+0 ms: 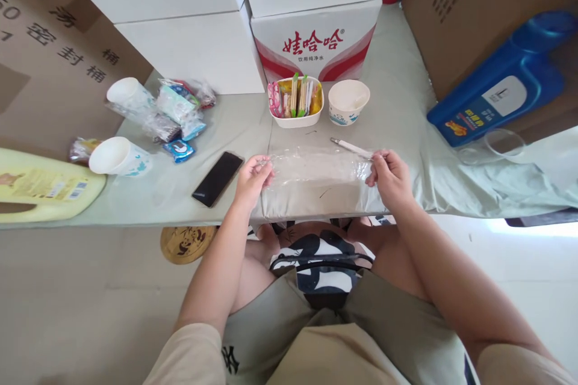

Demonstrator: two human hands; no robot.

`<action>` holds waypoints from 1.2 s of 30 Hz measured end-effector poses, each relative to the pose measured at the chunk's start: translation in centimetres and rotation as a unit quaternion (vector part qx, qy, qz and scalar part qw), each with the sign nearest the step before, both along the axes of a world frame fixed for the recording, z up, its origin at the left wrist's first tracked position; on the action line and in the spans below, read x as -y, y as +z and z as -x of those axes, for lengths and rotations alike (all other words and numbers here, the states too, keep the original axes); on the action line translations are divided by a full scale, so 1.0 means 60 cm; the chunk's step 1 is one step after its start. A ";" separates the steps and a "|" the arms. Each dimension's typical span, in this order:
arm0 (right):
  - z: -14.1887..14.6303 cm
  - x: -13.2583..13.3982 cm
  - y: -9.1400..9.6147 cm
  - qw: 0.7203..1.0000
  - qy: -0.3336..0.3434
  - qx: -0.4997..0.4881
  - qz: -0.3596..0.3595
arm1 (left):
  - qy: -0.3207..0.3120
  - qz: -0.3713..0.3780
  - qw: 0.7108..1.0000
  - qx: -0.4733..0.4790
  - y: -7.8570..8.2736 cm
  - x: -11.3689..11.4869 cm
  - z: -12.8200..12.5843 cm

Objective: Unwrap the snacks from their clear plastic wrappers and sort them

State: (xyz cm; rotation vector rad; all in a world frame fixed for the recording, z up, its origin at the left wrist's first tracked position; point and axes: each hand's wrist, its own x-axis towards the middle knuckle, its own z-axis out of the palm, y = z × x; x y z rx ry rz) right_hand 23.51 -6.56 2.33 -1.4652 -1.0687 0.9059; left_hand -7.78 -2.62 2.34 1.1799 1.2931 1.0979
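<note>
A piece of clear plastic film [313, 167] is stretched sideways just above the table's front edge. My left hand [253, 180] pinches its left end, and the fingers of my right hand [391, 179] are closed on the right end. Behind the film, close to my right fingertips, lies a slim white pen-like tool [351, 147] with a metal tip. Farther back stands a white oval tub [295, 123] filled with small wrapped packets. Beside it is a white paper bowl [345, 115] with a blue print. A black phone [218, 179] rests left of my left hand.
Wrapped snacks [178, 105] and two paper cups, one of them [120, 156] nearer, occupy the left. A yellow bottle [45, 186] lies at the left edge. White boxes [316, 48] line the back. On the right are a blue bottle [501, 84] and a clear plastic cup [490, 147].
</note>
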 end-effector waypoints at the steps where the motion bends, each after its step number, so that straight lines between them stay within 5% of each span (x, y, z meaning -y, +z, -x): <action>1: 0.001 -0.003 0.000 1.000 -0.006 -0.003 0.010 | -0.022 0.004 1.000 -0.003 -0.002 0.000 -0.001; 4: 0.004 -0.009 0.001 0.998 -0.019 0.014 0.055 | -0.060 0.021 0.998 -0.026 -0.009 -0.003 -0.010; 10: -0.001 -0.010 -0.002 0.981 -0.030 0.157 0.111 | 0.002 0.032 0.999 -0.031 -0.014 -0.023 -0.030; 15: -0.011 -0.009 -0.009 0.958 -0.037 0.250 0.138 | -0.036 0.030 0.997 -0.055 -0.018 -0.034 -0.023; 19: -0.016 -0.011 -0.014 0.938 -0.039 0.315 0.141 | -0.032 -0.028 0.985 -0.166 -0.031 -0.039 -0.022; 24: -0.014 -0.013 -0.023 0.904 -0.035 0.416 0.089 | -0.011 -0.104 0.937 -0.334 -0.038 -0.045 -0.028; 29: -0.005 -0.004 -0.026 0.862 0.010 0.506 0.027 | 0.001 -0.167 0.903 -0.397 -0.044 -0.053 -0.032; 36: 0.004 0.060 -0.031 0.822 0.162 0.545 0.028 | -0.082 -0.140 0.918 -0.361 -0.045 -0.064 -0.036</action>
